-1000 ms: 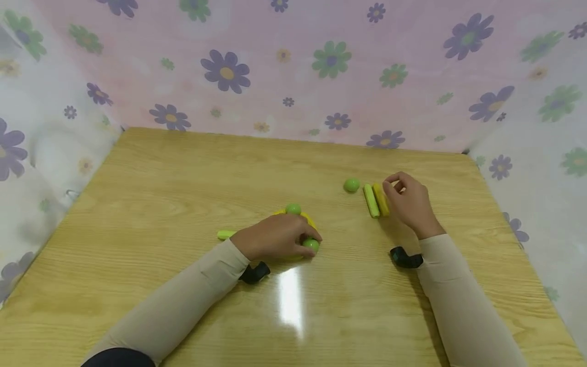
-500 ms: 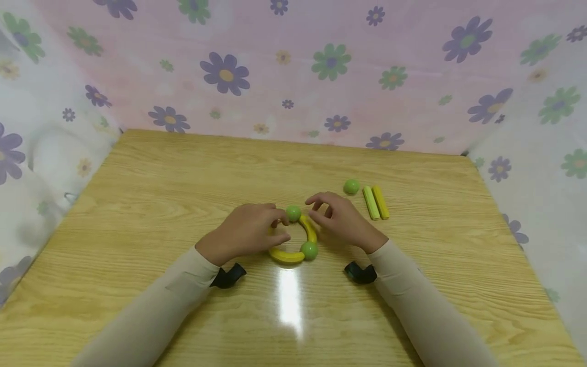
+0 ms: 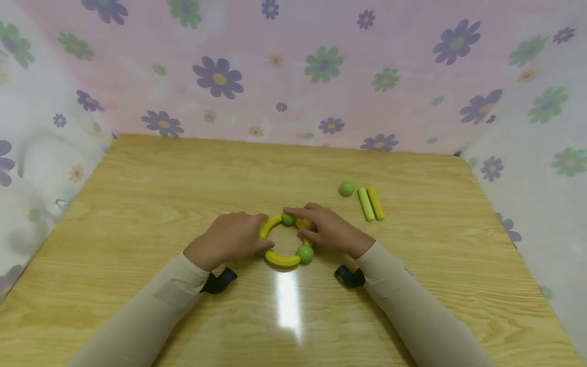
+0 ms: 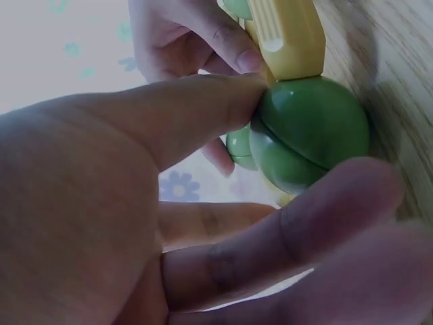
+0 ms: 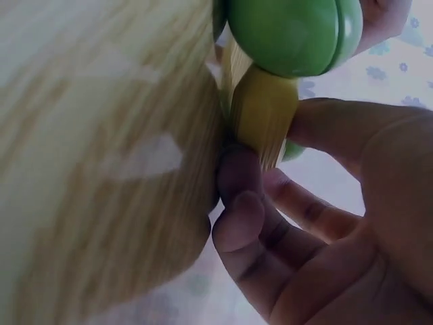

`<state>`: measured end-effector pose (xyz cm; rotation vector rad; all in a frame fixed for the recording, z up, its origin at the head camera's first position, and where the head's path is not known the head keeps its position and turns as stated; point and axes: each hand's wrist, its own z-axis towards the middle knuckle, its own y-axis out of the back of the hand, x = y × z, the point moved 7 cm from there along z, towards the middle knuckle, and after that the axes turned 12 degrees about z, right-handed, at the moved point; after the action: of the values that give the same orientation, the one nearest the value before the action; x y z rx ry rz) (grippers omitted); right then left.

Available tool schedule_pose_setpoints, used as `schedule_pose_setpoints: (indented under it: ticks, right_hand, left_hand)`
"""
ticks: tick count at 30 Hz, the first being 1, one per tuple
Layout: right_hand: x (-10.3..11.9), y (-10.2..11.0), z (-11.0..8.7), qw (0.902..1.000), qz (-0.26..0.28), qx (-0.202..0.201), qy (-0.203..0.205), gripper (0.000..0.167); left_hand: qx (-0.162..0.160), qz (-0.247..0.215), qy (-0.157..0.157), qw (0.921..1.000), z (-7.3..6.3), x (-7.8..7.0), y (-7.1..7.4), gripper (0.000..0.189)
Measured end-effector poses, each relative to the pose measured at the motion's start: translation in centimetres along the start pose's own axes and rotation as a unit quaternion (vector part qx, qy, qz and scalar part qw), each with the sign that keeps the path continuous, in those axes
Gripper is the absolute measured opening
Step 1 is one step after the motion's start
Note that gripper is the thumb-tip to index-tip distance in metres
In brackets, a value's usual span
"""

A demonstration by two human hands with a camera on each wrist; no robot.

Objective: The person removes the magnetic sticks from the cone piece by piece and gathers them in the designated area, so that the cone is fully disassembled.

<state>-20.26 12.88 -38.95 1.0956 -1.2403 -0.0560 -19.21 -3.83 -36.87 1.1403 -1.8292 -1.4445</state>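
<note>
Both hands point(image 3: 279, 235) now closed round ring point(image 3: 281, 259) (mid-table, edges far).

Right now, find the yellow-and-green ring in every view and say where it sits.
Head: the ring lies at table centre, between the left hand and right hand.
Left wrist: upper right, a green ball joined to a yellow curved piece.
Right wrist: top centre, a green ball above a yellow piece.
Shared landmark: the wooden table.
</note>
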Motion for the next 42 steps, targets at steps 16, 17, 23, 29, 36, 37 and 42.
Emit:
schedule_pose_setpoints:
  ticks: [16, 17, 23, 29, 36, 37, 42]
  right_hand:
    - [-0.4, 0.8, -0.4, 0.9993, 0.024, 0.007, -0.027, 0.028]
    - [-0.4, 0.7, -0.5, 0.9992, 0.029, 0.009, -0.027, 0.027]
    - [0.1, -0.6, -0.4, 0.9974, 0.047, 0.047, -0.028, 0.03]
    - [1.0, -1.2, -0.5, 0.9975, 0.048, 0.051, -0.013, 0.029]
    - [2.2, -2.5, -0.5, 0.9956, 0.057, 0.075, 0.003, 0.024]
    - [2.3, -2.6, -0.4, 0.9955, 0.056, 0.077, 0.004, 0.024]
    - [2.9, -3.7, -0.3, 0.9938, 0.061, 0.092, 0.012, 0.02]
  left_hand:
    - [-0.077, -0.032, 0.015, 0.9964, 0.4, 1.5, 0.4, 0.045]
    - [-0.081, -0.036, 0.02, 0.9959, 0.5, 1.7, 0.5, 0.045]
    - [-0.084, -0.059, 0.044, 0.9937, 0.9, 2.6, 0.1, 0.039]
    - [-0.09, -0.063, 0.05, 0.9926, 1.4, 2.8, -0.1, 0.037]
    - [-0.079, -0.062, 0.048, 0.9938, 1.5, 2.5, -0.1, 0.035]
    - [-0.08, -0.062, 0.044, 0.9939, 1.6, 2.4, -0.1, 0.035]
    - [-0.089, -0.064, 0.016, 0.9939, 1.6, 2.1, -0.5, 0.033]
